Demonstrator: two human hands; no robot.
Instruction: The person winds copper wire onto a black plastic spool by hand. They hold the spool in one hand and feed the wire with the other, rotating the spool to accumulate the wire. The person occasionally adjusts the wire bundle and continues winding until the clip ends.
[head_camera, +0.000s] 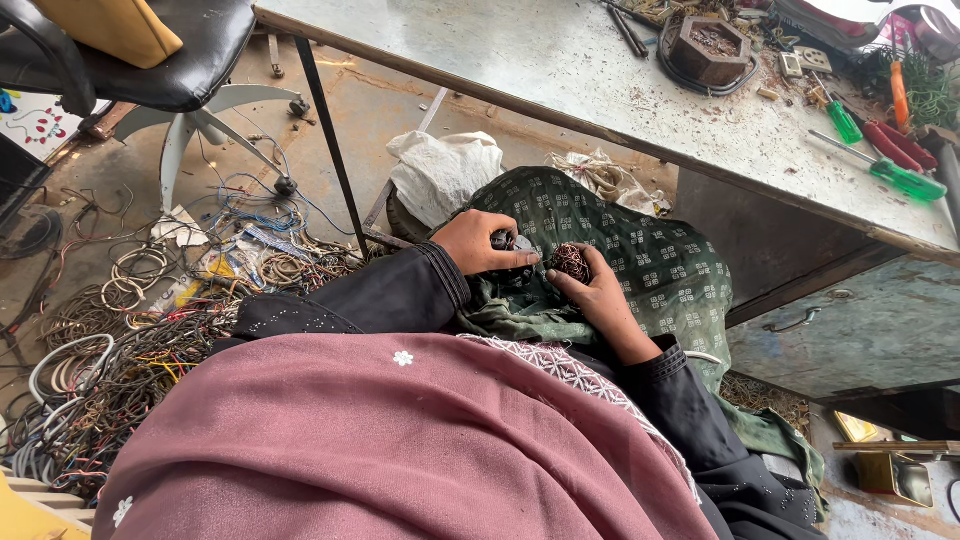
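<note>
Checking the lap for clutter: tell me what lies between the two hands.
Head view: the left hand grips a dark tool, the right hand a copper-wound coil; only green patterned cloth between.

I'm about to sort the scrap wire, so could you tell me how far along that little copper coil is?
Done: nothing clearly finished; loose wire heaps cover the floor. In hand: the right hand holds a small copper-wound coil over the green patterned cloth, and the left hand grips a dark tool against it. Left: the coil is wound.
</note>
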